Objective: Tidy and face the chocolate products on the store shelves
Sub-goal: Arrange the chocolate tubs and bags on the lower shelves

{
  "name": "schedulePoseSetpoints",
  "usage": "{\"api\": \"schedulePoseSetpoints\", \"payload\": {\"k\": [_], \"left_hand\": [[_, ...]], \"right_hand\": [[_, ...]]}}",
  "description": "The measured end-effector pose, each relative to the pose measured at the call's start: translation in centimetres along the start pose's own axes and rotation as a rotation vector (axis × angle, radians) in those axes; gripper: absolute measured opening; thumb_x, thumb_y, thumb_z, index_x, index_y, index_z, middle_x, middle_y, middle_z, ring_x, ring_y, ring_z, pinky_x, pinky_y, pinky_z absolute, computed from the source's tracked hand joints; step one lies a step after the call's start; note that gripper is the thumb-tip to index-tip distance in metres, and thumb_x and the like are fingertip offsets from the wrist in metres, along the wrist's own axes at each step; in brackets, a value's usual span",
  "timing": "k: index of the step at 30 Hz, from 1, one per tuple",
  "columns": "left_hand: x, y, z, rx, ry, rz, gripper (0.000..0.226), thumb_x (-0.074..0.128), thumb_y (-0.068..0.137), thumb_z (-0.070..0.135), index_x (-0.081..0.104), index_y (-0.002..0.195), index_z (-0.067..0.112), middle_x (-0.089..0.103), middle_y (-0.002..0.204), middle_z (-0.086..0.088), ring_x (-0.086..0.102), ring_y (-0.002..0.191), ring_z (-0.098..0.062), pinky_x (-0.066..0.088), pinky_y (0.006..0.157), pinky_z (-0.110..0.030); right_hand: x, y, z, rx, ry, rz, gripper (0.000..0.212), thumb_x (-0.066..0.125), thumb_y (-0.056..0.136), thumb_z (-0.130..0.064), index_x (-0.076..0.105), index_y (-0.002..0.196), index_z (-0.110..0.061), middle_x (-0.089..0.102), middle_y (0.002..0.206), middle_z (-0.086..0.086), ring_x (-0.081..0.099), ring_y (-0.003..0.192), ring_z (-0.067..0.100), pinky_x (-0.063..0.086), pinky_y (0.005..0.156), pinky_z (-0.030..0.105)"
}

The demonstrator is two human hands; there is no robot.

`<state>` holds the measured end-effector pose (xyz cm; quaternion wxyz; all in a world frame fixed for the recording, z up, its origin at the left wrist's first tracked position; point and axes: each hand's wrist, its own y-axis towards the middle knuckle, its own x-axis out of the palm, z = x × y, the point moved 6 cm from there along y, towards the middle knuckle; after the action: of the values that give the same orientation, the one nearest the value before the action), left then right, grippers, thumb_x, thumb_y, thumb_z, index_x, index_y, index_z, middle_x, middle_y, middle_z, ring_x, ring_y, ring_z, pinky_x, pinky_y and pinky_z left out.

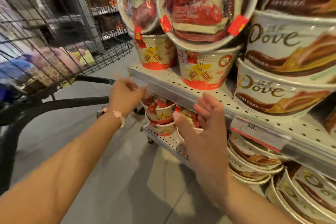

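Chocolate tubs fill this end of the display: white-and-red paper buckets with a yellow cartoon figure (199, 71) stand on the white perforated metal shelf (225, 100), with cream-and-brown Dove tubs (280, 89) stacked just beside them, and more of the small red-and-white cups (160, 112) sit stacked on the lower shelf beneath. Both hands hover in front of the shelf edge, above that lower stack.

Judging by their aim, the step in hand is to reach down and straighten the lower cups. To do it well, each cup should be turned so its printed figure faces outward, pulled flush to the shelf lip, and the stacks kept upright so nothing topples.

As for the hands: the left hand (125, 92), with a pink beaded bracelet (116, 114) at the wrist, has its fingers loosely curled and holds nothing, hanging near the shelf edge. The right hand (203, 125) is spread wide, fingers straight and apart, close to the cups but not plainly touching them.

A black wire shopping trolley (54, 42) stands to the left.
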<state>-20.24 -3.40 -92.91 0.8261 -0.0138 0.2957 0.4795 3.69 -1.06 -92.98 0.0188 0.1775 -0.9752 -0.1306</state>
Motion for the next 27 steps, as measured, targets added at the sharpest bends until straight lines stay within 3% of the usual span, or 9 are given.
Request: {"api": "schedulePoseSetpoints", "payload": {"k": [2,4,7,9,12,15,17,22,27], "left_hand": [[-2.0,1.9,3.4,0.135,-0.123,0.124,0.016,0.061,0.068,0.028,0.052,0.075,0.017,0.057,0.069,-0.004,0.057,0.065,-0.019,0.051,0.065,-0.036],[-3.4,3.5,6.3,0.285,-0.223,0.179,0.026,0.062,0.066,0.028,0.046,0.085,0.021,0.046,0.071,0.002,0.044,0.064,-0.011,0.043,0.065,-0.033],[-4.6,5.5,8.8,0.416,-0.271,0.212,0.059,0.074,0.069,0.04,0.038,0.111,0.021,0.047,0.106,-0.005,0.049,0.095,-0.015,0.045,0.087,-0.035],[-4.9,6.7,9.5,0.409,-0.25,0.202,0.092,0.079,0.062,0.052,0.028,0.131,0.017,0.035,0.132,-0.009,0.038,0.123,-0.021,0.034,0.106,-0.038],[-4.2,8.2,10.5,0.418,-0.27,0.059,0.128,0.078,0.045,0.061,0.011,0.145,0.018,0.014,0.147,-0.008,0.016,0.138,-0.017,0.017,0.111,-0.03],[-3.6,9.5,11.0,0.509,-0.269,-0.048,0.139,0.079,0.036,0.06,0.004,0.147,0.019,0.006,0.149,-0.007,0.009,0.133,-0.004,0.01,0.107,-0.021],[-3.1,10.2,11.1,0.529,-0.233,-0.126,0.145,0.082,0.035,0.059,-0.002,0.148,0.024,-0.003,0.152,-0.006,0.004,0.139,-0.01,0.008,0.107,-0.023],[-2.6,11.2,11.3,0.599,-0.234,-0.157,0.139,0.089,0.039,0.053,0.0,0.144,0.038,-0.001,0.151,-0.003,0.014,0.141,-0.024,0.026,0.113,-0.042],[-2.5,11.0,10.8,0.667,-0.278,-0.071,0.129,0.086,0.041,0.057,0.015,0.144,0.024,0.01,0.147,-0.005,0.021,0.136,-0.02,0.028,0.107,-0.028]], "right_hand": [[0.0,1.3,-3.4,-0.247,-0.095,0.072,0.067,0.072,0.077,-0.031,0.035,0.133,-0.029,0.046,0.133,-0.011,0.044,0.123,0.0,0.038,0.104,0.021],[0.3,2.6,-5.6,-0.451,-0.179,0.171,0.072,0.073,0.076,-0.021,0.035,0.136,-0.018,0.046,0.134,0.0,0.044,0.127,0.012,0.039,0.106,0.029],[0.8,4.3,-8.2,-0.664,-0.32,0.321,0.079,0.073,0.075,-0.02,0.029,0.14,-0.015,0.036,0.141,0.006,0.034,0.134,0.017,0.028,0.113,0.033],[1.4,5.4,-9.3,-0.756,-0.529,0.396,0.084,0.072,0.075,-0.03,0.024,0.142,-0.016,0.029,0.147,0.012,0.024,0.139,0.019,0.021,0.116,0.033],[2.1,7.0,-9.5,-0.743,-0.726,0.513,0.095,0.075,0.069,-0.039,0.02,0.143,-0.018,0.018,0.152,0.017,0.017,0.142,0.03,0.021,0.115,0.046],[2.4,7.7,-9.3,-0.703,-0.812,0.648,0.101,0.08,0.063,-0.042,0.022,0.142,-0.018,0.013,0.15,0.016,0.018,0.141,0.037,0.024,0.112,0.053],[2.6,8.0,-9.3,-0.673,-0.828,0.706,0.1,0.08,0.063,-0.045,0.025,0.142,-0.018,0.014,0.15,0.021,0.017,0.141,0.038,0.022,0.114,0.05],[3.6,8.6,-8.8,-0.659,-0.939,0.693,0.089,0.076,0.068,-0.048,0.031,0.141,-0.023,0.01,0.153,0.011,0.01,0.144,0.035,0.017,0.117,0.044],[3.4,8.8,-8.3,-0.723,-0.963,0.685,0.065,0.064,0.078,-0.04,0.045,0.137,-0.02,0.027,0.151,0.015,0.016,0.143,0.036,0.012,0.119,0.035]]}}
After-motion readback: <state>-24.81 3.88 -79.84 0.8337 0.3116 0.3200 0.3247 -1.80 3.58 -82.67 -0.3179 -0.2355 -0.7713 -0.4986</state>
